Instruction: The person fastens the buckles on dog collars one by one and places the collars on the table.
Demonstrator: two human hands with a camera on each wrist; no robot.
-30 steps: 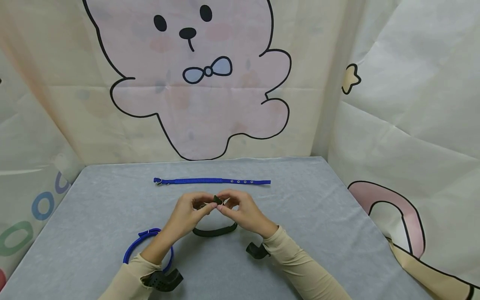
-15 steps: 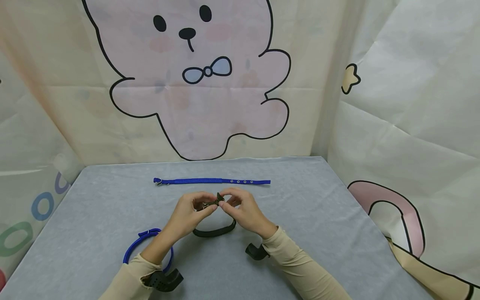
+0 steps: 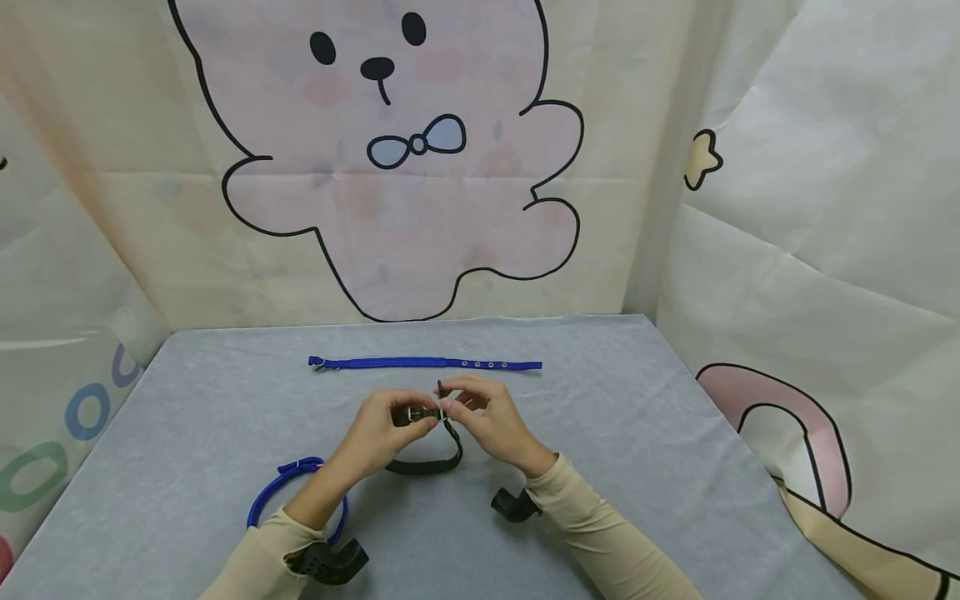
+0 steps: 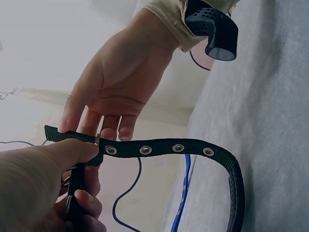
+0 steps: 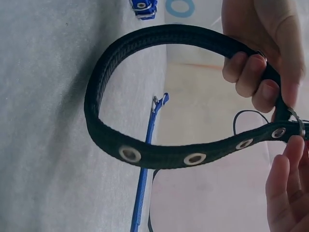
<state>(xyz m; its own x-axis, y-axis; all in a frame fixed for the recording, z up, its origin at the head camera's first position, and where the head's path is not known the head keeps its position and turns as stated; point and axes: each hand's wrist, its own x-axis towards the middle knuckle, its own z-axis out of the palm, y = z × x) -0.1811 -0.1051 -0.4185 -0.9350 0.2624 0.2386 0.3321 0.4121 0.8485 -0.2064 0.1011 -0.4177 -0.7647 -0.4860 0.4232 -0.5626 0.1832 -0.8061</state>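
A dark green collar (image 3: 423, 467) with metal eyelets hangs in a loop between both hands, above the table. My left hand (image 3: 390, 425) grips its buckle end, thumb over the strap at the metal buckle (image 4: 98, 139). The eyelet end of the strap runs through the buckle frame in the right wrist view, and its tip (image 4: 52, 133) sticks out past it. My right hand (image 3: 483, 417) pinches near this tip with thumb and forefinger, its other fingers loosely bent. Several eyelets show along the loop (image 5: 194, 158).
A blue collar (image 3: 397, 362) lies stretched flat toward the back of the grey-covered table (image 3: 637, 417). Another blue collar (image 3: 258, 500), fastened in a ring, sits at the left, partly under my left forearm. Printed cloth walls (image 3: 465, 292) stand behind and beside the table.
The strap tip has turned upright, and more of the buckle now shows. My right hand has shifted slightly right, and the loop's right side has swung inward. The blue collars have stayed put.
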